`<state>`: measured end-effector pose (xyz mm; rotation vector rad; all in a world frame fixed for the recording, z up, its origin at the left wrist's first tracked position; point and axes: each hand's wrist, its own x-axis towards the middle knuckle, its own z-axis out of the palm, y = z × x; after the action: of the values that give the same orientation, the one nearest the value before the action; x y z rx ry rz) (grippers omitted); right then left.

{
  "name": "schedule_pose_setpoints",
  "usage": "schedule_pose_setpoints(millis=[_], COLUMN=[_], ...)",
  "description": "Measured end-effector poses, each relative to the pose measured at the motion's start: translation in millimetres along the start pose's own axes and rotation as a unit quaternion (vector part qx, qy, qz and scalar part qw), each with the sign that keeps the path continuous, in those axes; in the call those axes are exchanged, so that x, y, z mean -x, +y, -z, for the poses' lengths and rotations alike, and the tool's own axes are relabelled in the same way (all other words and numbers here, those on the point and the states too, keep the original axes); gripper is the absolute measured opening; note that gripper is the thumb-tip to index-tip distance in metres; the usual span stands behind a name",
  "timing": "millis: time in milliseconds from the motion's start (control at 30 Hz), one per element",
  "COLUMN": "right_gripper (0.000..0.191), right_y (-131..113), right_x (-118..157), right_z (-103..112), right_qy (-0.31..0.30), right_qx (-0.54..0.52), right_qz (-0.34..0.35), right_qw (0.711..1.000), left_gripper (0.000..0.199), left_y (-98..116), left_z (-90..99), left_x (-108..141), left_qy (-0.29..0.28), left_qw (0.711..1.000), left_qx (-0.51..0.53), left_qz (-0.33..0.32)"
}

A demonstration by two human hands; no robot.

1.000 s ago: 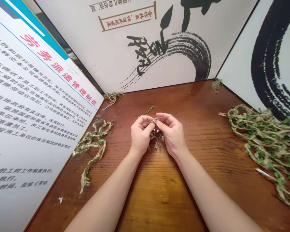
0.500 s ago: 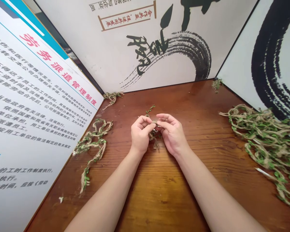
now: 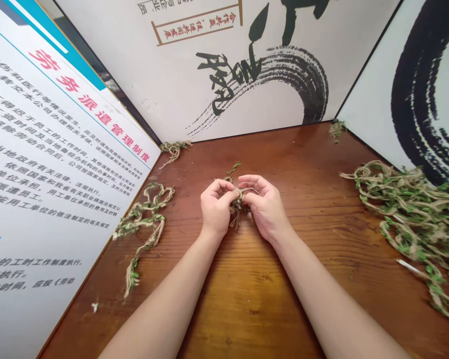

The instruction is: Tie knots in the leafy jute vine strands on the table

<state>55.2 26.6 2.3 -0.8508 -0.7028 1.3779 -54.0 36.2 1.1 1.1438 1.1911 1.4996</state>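
Between my two hands, just above the wooden table, is a small bundle of jute twine with green leaves. My left hand pinches it from the left, thumb against the curled fingers. From the other side my right hand is closed on it with thumb and index finger, and a thin strand shows over the right fingers. Loose twine ends hang below the fingertips, and a leafy tip sticks out beyond them. The fingers hide part of the bundle.
A large tangle of leafy twine lies at the right, with a white stick-like end. Another leafy length lies at the left. Small tufts sit by the back corners. Printed panels wall the table in on three sides.
The fingertips have shifted slightly on the bundle, and a thin strand now shows over the right fingers. The twine ends below have moved up and a little left.
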Motion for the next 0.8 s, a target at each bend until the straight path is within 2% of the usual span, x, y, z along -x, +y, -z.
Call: schedule_pose_setpoints(millis=[67,233,400,600,800], right_gripper=[0.034,0.036,0.04,0.029,0.031], right_y=[-0.2,1.8,1.6,-0.8,0.6], right_x=[0.4,-4.7,-7.3,1.3,1.6], right_z=[-0.1,3.8,4.8,-2.5,-0.6], right_qy=[-0.01,0.044,0.064,-0.005,-0.065], right_qx=[-0.011,-0.067,-0.114,-0.065,-0.039], right_qz=[-0.006,-0.032,-0.068,-0.064,-0.096], right_qw=[1.0,0.996,0.989,0.996,0.992], left_gripper=[0.007,0.01,0.009,0.007,0.007], left_y=[0.7,3.1,4.2,5.2,7.6], left_z=[0.1,0.2,0.6,-0.1,-1.8], left_x=[-0.1,-0.1,0.2,-0.1,-1.0], left_qy=[-0.004,-0.022,-0.03,-0.012,0.004], left_qw=[1.0,0.999,0.997,0.998,0.995], left_qx=[0.003,0.034,0.057,0.051,0.074], left_qz=[0.004,0.024,0.045,0.032,0.064])
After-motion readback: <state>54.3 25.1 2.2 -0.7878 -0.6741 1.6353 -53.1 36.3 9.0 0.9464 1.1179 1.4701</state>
